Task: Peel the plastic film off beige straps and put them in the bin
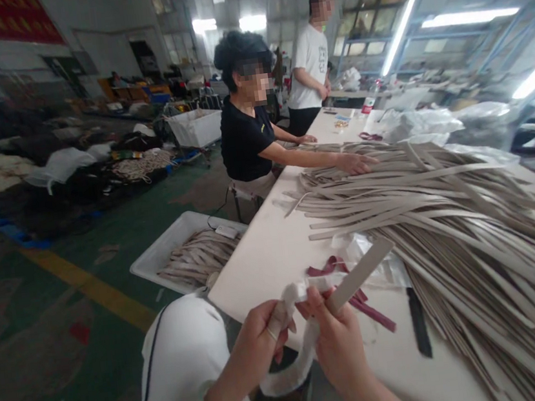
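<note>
Between my hands, over the near edge of the table, is a pale fabric strap point(289, 378) that hangs in a loop below them. My left hand point(264, 331) is closed on one part of it, fingers pinched together. My right hand point(335, 332) grips the strap too, and a flat beige end point(362, 275) sticks out past its fingers toward the upper right. Just beyond my hands, a dark red strap point(376, 312) lies on the table beside a clear plastic bag point(377, 262). A black strip point(419, 322) rests to the right.
A large pile of beige straps point(443, 205) covers the table's right side. A co-worker in black point(247, 131) reaches into its far end; another person in white point(308, 59) stands behind. A white bin point(157, 256) of straps stands on the floor left of the table point(254, 254).
</note>
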The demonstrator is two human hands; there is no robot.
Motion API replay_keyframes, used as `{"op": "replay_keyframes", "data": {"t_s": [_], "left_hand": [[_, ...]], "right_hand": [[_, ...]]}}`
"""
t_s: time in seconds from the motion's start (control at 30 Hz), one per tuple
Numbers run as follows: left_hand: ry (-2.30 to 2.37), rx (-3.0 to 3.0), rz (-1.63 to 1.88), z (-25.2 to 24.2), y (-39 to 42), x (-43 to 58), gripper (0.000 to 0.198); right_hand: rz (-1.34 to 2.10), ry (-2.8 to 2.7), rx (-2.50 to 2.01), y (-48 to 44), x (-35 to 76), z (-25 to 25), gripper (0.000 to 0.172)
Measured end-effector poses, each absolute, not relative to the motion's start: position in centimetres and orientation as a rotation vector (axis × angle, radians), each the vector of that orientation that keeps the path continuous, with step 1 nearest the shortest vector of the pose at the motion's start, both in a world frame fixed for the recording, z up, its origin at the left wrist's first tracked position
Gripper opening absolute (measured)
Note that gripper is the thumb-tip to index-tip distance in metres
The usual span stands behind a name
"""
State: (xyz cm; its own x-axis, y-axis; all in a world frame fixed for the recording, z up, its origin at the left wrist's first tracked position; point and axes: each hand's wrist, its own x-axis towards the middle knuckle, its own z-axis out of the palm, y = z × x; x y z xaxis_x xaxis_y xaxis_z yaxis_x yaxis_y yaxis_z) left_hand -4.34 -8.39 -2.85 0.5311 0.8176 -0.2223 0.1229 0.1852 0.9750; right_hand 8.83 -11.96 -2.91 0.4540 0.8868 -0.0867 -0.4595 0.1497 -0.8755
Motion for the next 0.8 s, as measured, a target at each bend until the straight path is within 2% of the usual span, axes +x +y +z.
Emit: {"op": "replay_keyframes", "data": {"t_s": [0.13,0.33,0.57,0.67,0.73,0.8], "left_hand": [[1.047,1.555,0.482,-2.6,-8.1,-5.4,0.05],[1.032,1.536,0.5,-2.8,-9.6,-4.5,0.044],[0.931,1.584,0.385,-2.9,-9.2,-4.4,0.048],[1.057,1.754,0.627,-1.9,-7.5,-4.7,0.047],[1.065,1.754,0.818,-1.2,-6.6,-4.3,0.041],[0.948,1.655,0.76,-0.7,-6.1,-3.5,0.041]], "right_hand": [[1.104,-0.468,-0.899,-11.8,9.3,-2.4,0.031],[1.051,-0.52,-1.014,-12.3,9.1,-3.3,0.033],[1.198,-0.481,-1.116,-13.8,7.9,-4.7,0.04],[1.173,-0.607,-1.178,-13.9,8.6,-4.0,0.039],[1.286,-0.745,-1.203,-13.8,8.9,-3.7,0.043],[1.466,-0.871,-1.185,-13.8,8.9,-3.5,0.05]]}}
